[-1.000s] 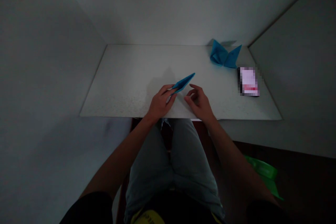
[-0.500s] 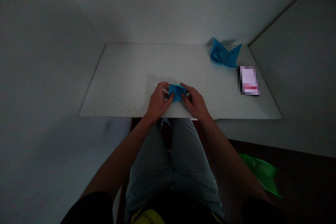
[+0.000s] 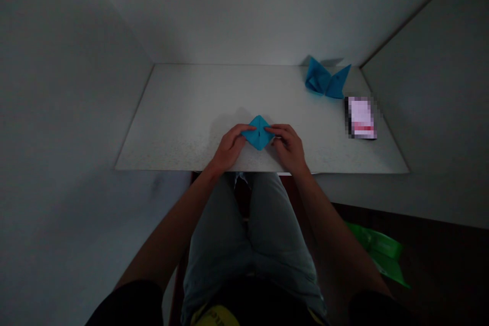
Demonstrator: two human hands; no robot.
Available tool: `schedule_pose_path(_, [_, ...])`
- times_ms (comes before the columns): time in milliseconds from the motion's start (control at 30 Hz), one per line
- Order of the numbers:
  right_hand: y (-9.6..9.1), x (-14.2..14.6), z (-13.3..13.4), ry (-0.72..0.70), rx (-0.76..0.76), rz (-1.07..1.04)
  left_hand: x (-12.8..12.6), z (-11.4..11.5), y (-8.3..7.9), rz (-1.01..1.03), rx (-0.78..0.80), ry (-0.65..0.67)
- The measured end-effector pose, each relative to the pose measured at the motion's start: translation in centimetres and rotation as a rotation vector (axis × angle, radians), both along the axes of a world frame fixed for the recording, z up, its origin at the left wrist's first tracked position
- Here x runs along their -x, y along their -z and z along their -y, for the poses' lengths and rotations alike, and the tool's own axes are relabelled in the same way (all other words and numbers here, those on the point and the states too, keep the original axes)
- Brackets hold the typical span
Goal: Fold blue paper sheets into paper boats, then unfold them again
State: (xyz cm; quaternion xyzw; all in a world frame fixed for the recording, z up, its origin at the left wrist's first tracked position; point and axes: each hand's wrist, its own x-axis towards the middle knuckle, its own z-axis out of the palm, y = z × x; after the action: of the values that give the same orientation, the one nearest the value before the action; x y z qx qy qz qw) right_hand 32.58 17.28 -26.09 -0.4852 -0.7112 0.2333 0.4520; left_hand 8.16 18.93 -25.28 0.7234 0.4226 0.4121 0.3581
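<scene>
A piece of folded blue paper (image 3: 259, 138), diamond-shaped with a slit down its middle, is between my hands near the front of the white table. My left hand (image 3: 229, 146) grips its left corner, the index finger lying over the top face. On the opposite corner, my right hand (image 3: 289, 146) holds the paper in the same way, its index finger reaching toward the slit. Both thumbs are partly hidden by the paper and fingers.
A larger blue origami piece (image 3: 324, 81) with pointed flaps stands at the table's back right. Before it lies a phone-like object (image 3: 361, 118) with a blurred pale screen. White walls enclose the white table (image 3: 183, 97). Something green and shiny (image 3: 382, 249) lies below right.
The small paper has gone from a compact rectangular shape to a flat-looking diamond. My fingers have shifted from its sides and back onto its top face.
</scene>
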Motion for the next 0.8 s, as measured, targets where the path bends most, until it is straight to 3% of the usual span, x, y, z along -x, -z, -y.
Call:
schedule_pose_path(133, [-0.1,0.3,0.1,-0.019,0.069,-0.098,-0.5,0.1,0.6,0.048,0.121,-0.052])
schedule_pose_path(300, [-0.3,0.8,-0.1,-0.022,0.222,-0.100,-0.7,-0.3,1.2,0.086,0.077,-0.080])
schedule_pose_path(433, [-0.7,0.9,-0.1,-0.018,0.191,-0.141,-0.6,-0.6,1.0,0.072,0.040,-0.100])
schedule_pose_path(600, [-1.1,0.7,-0.1,0.000,0.172,-0.215,-0.7,-0.6,0.5,0.193,0.059,-0.088])
schedule_pose_path(800, [-0.4,0.4,-0.4,0.087,0.116,-0.333,-0.5,-0.8,0.9,0.318,0.109,-0.154])
